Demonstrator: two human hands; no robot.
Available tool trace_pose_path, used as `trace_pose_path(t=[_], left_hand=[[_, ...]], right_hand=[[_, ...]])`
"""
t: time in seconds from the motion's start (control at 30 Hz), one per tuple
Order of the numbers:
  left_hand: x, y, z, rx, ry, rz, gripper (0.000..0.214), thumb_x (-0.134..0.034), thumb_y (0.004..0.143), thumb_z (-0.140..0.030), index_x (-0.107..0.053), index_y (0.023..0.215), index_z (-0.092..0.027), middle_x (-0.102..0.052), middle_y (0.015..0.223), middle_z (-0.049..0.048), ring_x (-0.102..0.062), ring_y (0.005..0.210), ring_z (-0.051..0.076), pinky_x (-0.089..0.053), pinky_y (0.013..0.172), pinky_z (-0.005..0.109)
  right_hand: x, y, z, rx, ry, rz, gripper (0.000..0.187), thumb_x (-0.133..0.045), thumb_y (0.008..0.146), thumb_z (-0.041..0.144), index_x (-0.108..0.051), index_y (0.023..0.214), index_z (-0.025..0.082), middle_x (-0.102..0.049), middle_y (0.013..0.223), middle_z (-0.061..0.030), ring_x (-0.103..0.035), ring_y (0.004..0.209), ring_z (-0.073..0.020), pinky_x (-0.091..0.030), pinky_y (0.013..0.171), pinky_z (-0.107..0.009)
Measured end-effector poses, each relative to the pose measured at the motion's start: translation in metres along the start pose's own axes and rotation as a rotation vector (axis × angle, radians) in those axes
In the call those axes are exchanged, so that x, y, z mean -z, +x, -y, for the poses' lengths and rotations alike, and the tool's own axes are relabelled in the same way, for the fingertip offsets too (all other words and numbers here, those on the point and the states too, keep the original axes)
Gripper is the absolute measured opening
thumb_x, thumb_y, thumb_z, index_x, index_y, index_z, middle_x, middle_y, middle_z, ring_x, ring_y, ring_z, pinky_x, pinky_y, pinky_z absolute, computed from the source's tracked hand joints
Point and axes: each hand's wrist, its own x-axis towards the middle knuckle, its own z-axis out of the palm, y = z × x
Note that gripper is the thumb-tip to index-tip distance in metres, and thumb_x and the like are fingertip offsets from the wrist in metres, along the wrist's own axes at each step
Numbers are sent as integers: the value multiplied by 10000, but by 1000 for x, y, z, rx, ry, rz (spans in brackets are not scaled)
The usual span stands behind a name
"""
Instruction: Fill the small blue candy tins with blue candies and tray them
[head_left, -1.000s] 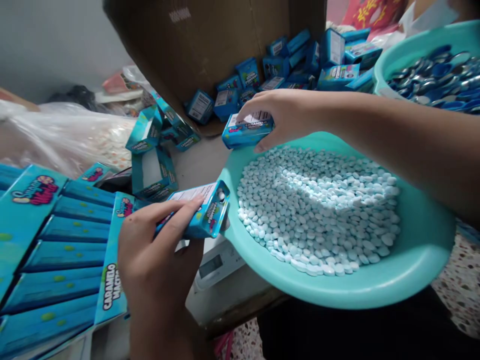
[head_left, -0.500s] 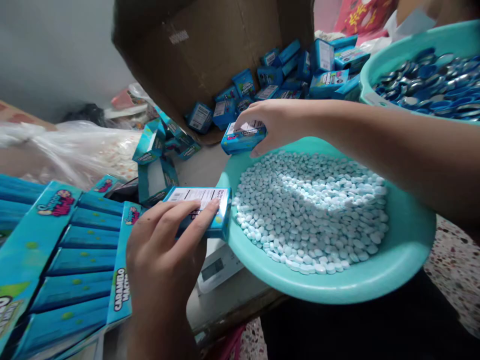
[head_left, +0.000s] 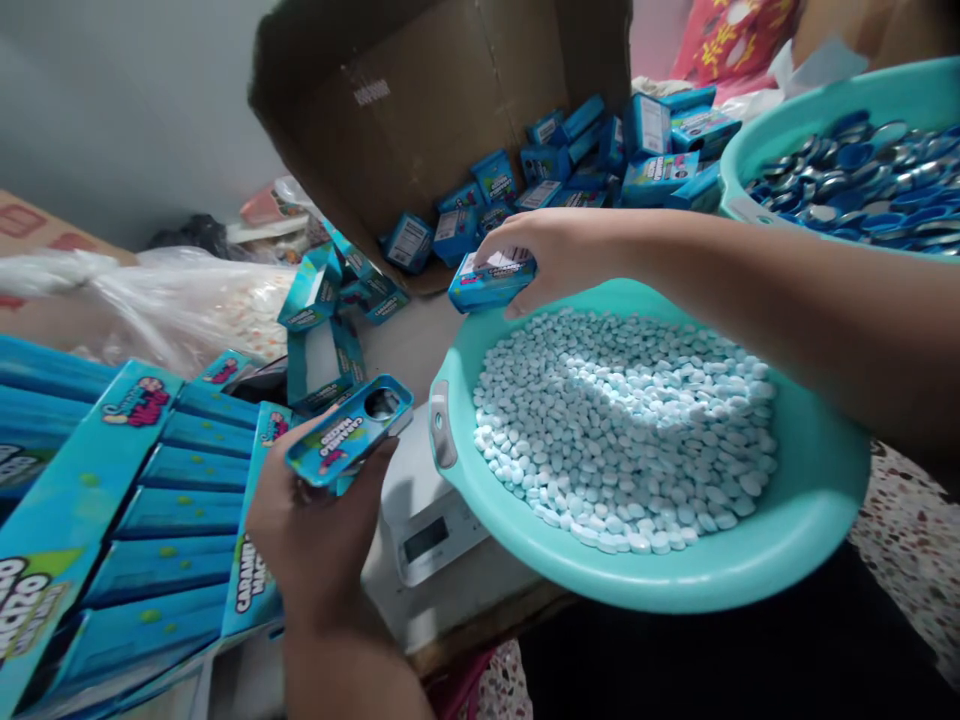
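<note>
My left hand is closed around a small blue candy box, its printed face with a round window turned up, just left of a teal basin. The basin holds a heap of pale blue candy tablets. My right hand reaches across from the right and grips a second small blue candy box over the basin's far left rim.
A white digital scale sits under the basin's left edge. A blue display carton with rows of packs lies at left. Behind, an open cardboard box holds several small blue boxes. Another teal basin of blue round discs stands at right.
My left hand has turned its box over, from label side up to window face up, and drawn it back from the basin's rim. My right hand has stayed put with its box.
</note>
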Motion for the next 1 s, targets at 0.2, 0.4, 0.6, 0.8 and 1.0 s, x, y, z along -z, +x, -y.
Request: trace_pose_path(t=[0.2, 0.4, 0.6, 0.8, 1.0], left_hand=[[-3, -3, 39, 499, -394, 244, 536, -925, 609, -309, -683, 1077, -214, -756, 1069, 62, -721, 1020, 280, -604, 950, 457], [2, -4, 43, 469, -617, 341, 748, -842, 746, -423, -531, 1407, -266, -648, 1336, 109, -635, 1223, 295, -544, 1035, 424], [-12, -2, 40, 490, -871, 161, 752, -362, 899, -794, -614, 1307, -214, -661, 1313, 139, -615, 1251, 308, -503, 1060, 474], [-15, 1, 39, 524, -940, 115, 894, -170, 872, -858, -625, 1298, -217, -684, 1269, 138, -610, 1252, 319, -499, 1049, 485], [-18, -4, 46, 371, -827, 65, 827, -177, 900, -825, -590, 1311, -239, -668, 1270, 131, -593, 1267, 307, -481, 1063, 477]], right_hand=[[2, 0, -1, -12, -26, 4, 673, -764, 768, 537, -598, 1377, 306, -651, 1277, -42, -618, 1070, -258, -479, 875, -357], [1, 1, -6, -52, -22, -9, 701, -792, 736, 593, -608, 1363, 341, -653, 1257, -41, -616, 1056, -269, -465, 848, -385], [4, 3, -7, -69, -121, -6, 691, -804, 712, 610, -613, 1328, 361, -660, 1186, -24, -622, 1001, -229, -454, 784, -347], [9, -2, -17, -191, -315, 73, 981, -918, 563, 517, -486, 1421, 313, -658, 1129, -19, -623, 858, -183, -426, 664, -294], [0, -3, -11, -290, -372, 119, 1200, -916, 530, 570, -307, 1531, 311, -636, 1264, -91, -652, 947, -245, -474, 722, -346]])
